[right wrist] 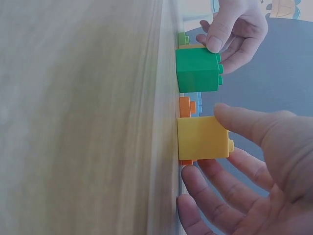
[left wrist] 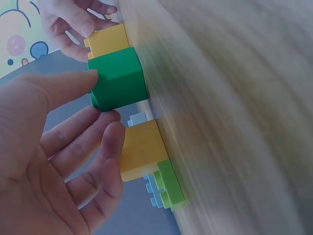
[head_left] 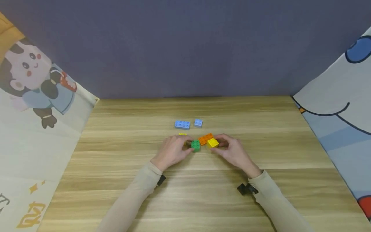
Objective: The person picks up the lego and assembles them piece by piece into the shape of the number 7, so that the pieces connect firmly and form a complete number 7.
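Observation:
In the head view my left hand (head_left: pixel 174 149) holds a green toy building brick (head_left: pixel 195 146) at its left side, thumb and fingers at its edges. My right hand (head_left: pixel 233 151) has thumb and fingers at a yellow brick (head_left: pixel 213 142). In the right wrist view, the thumb touches the top corner of this yellow brick (right wrist: pixel 203 138), with the fingers around its far side. Both bricks stand upright, low at the tabletop, with a small gap between them. An orange brick (head_left: pixel 205 139) lies just behind them. Another yellow brick (left wrist: pixel 143 149) stands by my left fingers, partly hidden in the head view.
Farther back lie a long blue brick (head_left: pixel 182 125) and a small blue brick (head_left: pixel 198 122). A light green brick (left wrist: pixel 170 183) sits beside the second yellow one in the left wrist view. A dark panel (head_left: pixel 185 48) rises behind the wooden table (head_left: pixel 203 199).

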The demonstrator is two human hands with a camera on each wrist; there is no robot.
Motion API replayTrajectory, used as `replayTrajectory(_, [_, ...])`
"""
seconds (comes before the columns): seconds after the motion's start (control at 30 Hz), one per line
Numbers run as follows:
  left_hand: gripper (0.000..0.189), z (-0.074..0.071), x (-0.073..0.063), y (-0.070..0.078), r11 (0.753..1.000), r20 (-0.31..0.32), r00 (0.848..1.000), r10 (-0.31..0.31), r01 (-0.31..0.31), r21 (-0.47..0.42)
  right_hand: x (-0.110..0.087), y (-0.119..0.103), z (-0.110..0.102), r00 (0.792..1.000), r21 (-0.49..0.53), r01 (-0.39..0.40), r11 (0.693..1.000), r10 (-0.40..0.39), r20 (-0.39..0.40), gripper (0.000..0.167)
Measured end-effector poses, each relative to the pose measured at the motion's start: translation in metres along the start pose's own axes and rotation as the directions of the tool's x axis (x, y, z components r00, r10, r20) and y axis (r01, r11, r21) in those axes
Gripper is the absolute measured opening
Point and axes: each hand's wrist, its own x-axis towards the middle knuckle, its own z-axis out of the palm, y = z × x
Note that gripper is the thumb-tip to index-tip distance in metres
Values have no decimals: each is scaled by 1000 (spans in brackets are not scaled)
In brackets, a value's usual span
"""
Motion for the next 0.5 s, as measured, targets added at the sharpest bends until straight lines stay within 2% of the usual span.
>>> replayTrajectory(0.5, [37,-2,-3,0,1000,16,1000,13,-12,-24,-4,0,0,1000,6,-8,1000,8,-21,45])
